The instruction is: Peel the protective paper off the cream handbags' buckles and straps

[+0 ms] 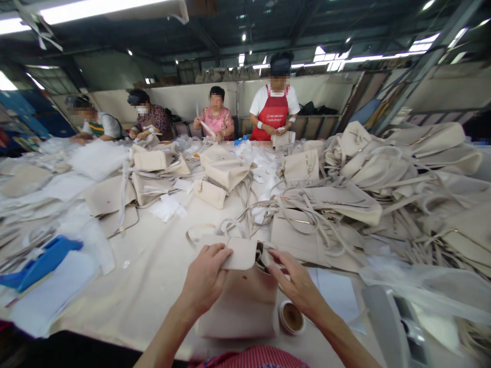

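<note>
A beige bag (241, 306) stands on the table just in front of me, its top partly open at the right. My left hand (207, 276) is closed on the bag's pale flap (242, 253), thumb below and fingers on top. At the right end of the opening, my right hand (293, 278) has its fingers apart and touches the bag's edge; whether it pinches anything is hard to make out. A thin strap (199, 232) curves behind the flap. Beside the bag, under my right forearm, sits a small round tub (292, 317) with brown contents.
Beige bags and straps (383, 189) are heaped at the right. More bags (222, 168) and white wrapping lie ahead. A blue tray (46, 263) is at the left, white paper (337, 296) and a grey device (387, 317) at the right. Several people work across the table.
</note>
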`<state>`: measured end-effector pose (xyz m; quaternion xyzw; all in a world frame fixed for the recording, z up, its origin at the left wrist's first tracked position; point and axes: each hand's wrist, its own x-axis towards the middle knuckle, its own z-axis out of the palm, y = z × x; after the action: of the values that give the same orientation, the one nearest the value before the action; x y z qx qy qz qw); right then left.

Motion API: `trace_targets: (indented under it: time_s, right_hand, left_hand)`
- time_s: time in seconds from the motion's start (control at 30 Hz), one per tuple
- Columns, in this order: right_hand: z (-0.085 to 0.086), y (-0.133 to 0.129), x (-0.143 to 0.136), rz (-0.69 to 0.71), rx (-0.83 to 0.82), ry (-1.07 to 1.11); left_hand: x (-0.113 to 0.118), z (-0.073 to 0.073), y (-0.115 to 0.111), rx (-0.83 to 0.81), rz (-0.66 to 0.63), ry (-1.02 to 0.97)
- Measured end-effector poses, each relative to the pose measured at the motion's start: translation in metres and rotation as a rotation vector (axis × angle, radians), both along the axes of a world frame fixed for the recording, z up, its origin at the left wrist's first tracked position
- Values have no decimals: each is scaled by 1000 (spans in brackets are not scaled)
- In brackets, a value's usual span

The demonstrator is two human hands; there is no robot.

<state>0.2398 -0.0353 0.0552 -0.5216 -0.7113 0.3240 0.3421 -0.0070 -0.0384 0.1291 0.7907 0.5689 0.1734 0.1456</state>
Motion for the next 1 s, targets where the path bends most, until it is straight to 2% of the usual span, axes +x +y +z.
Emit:
trace_targets:
  time_s: [0.07,0.1,0.2,0.3,0.4,0.47,0.57,0.63,0.73,0.8,0.9,0.93,1.0]
  right_hand:
    - [-8,-10,2,13,-148,48]
    - [-13,-15,1,42,-165,50]
    - [-28,-29,-9,45,16,3]
    - [-41,-38,-18,-13,232,-71]
    - [-50,-43,-19,-64,325,-93]
    - [-55,-45,-15,-131,316,-77]
    - [-61,-46,-8,-217,252,-40]
    - [-64,-46,-5,-223,236,-22]
    - [-67,-47,-3,-154,258,-18]
    - [-69,-50,-3,-104,306,-37]
    - [-74,-57,-2,-62,378,-97]
    - [-77,-60,-1,-57,397,-121]
    - [-82,-63,0,-59,433,-166]
  left_hand:
    - [-3,3,-7,-47,-73,78]
    - [-2,4,-11,-62,-115,106]
    - [10,9,-19,-63,-284,95]
    - [38,7,-16,-110,-439,41]
    - [63,-6,-5,-121,-414,129]
    - [67,-15,4,-74,-348,184]
    - [48,-18,14,-4,-279,7]
    - [25,-12,20,90,-191,-164]
    - [1,1,21,199,-105,-236]
    - [3,5,16,129,-220,-218]
    - [31,-3,4,-35,-509,-77]
    - [42,-9,2,-68,-539,5]
    - [60,-21,3,-95,-473,172]
